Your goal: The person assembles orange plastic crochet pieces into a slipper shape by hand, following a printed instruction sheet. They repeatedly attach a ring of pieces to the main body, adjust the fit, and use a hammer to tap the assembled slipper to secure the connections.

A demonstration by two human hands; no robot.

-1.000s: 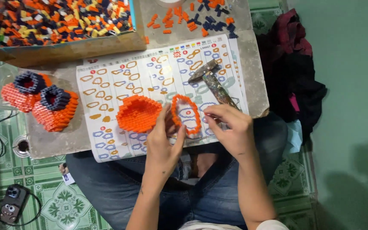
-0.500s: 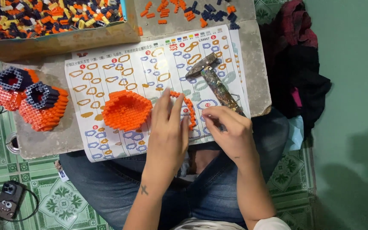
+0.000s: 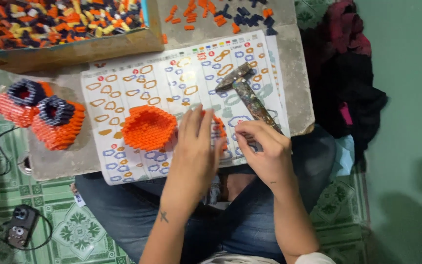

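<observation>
Far left, slab's left edge: two finished woven pieces (image 3: 40, 114) of orange beads with dark blue rims sat side by side, touching each other.
Top left corner: a cardboard tray (image 3: 74, 49) of loose orange, yellow and dark beads lay against the slab's far edge.
Slab: a grey stone slab (image 3: 54, 159) rested across my knees, carrying a printed pattern sheet (image 3: 137, 93) that overhung its near edge.
Centre of the sheet: an orange hexagonal bead dish (image 3: 148, 128) stood just left of my hands, apart from them.
My left hand (image 3: 196, 151): it lay flat, fingers stretched and close together, pressing down on the orange bead ring (image 3: 219, 129) near the sheet's near edge; the ring showed only as a sliver past my fingertips.
My right hand (image 3: 264, 149): fingers curled inward, tips pinched at the ring's right side; whether they gripped a bead I could not tell.
Right half of the sheet: a paint-flecked hammer (image 3: 247, 95) lay slantwise, head toward the far edge, handle running under my right hand.
Top right, slab's far edge: scattered orange and blue loose beads (image 3: 221, 17) lay beyond the sheet.
Off the right edge: dark bundled clothing (image 3: 348, 83) lay on the floor.
</observation>
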